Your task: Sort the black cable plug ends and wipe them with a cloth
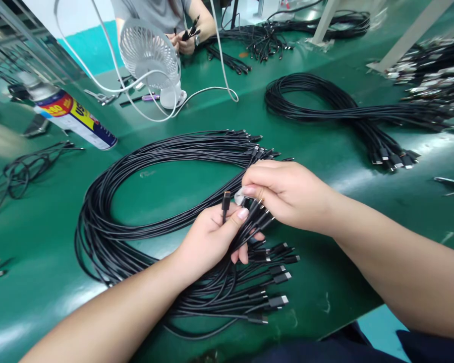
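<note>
My left hand (212, 227) is closed around the plug ends of several black USB cables (254, 218). One small plug (226, 200) sticks upright between its thumb and forefinger. Just above those plugs, my right hand (291, 194) pinches a small whitish, translucent piece (239, 195) that I cannot name for certain. The fingertips of both hands are close together. Around and beneath them lies a big looped bundle of black cables (98, 206), with loose plug ends (278, 301) fanned out below my left hand.
On the green table (166, 191) a second cable bundle (310, 96) lies at the back right. A spray can (75, 118) and a white fan (151, 53) with a white cord are at the back left. Across the table a co-worker's hands (185, 43) hold cable ends. Metal tweezers (452, 182) lie right.
</note>
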`<state>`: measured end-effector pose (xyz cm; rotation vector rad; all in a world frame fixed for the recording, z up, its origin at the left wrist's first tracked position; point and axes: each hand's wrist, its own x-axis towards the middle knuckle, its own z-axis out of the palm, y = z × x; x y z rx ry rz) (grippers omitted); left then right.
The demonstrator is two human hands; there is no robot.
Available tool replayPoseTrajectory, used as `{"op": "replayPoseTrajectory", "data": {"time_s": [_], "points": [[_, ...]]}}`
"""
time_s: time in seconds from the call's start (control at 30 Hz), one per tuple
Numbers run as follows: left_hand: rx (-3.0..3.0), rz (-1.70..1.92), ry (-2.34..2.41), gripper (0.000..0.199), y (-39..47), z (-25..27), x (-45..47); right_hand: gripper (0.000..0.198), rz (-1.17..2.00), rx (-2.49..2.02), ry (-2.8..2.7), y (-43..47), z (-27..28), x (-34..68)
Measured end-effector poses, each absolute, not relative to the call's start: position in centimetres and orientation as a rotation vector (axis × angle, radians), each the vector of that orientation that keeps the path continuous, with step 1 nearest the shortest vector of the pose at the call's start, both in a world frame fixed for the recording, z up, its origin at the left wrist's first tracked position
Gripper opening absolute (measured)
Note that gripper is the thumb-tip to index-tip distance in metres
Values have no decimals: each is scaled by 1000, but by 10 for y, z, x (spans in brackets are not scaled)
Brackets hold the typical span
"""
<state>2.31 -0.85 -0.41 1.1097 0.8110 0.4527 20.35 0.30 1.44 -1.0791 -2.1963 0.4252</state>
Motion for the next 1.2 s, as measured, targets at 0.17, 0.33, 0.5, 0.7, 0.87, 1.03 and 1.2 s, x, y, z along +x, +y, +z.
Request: {"op": "replayPoseTrajectory", "data": {"time_s": [0.17,0.33,0.5,0.7,0.87,1.03,1.2], "points": [[1096,472,803,34,-9,-7,22,21,170,-1051,-2256,4,10,203],[1118,494,824,35,-10,-2,23,19,138,-1121,-2142,3,16,202],[1065,529,905,31,-11,1,25,27,644,-1340,-1968,3,28,212],[1019,578,900,30,-12,-6,24,32,1287,-1233,-1898,6,29,218],[1027,585,897,28,-12,-6,25,20,1566,-1207,-1822,11,23,226],[1093,573,898,29,-12,-6,25,20,1802,-1086,-1580,11,11,220],[1216,570,891,24,-13,-7,24,23,1812,-1058,-1433,6,11,203]]}}
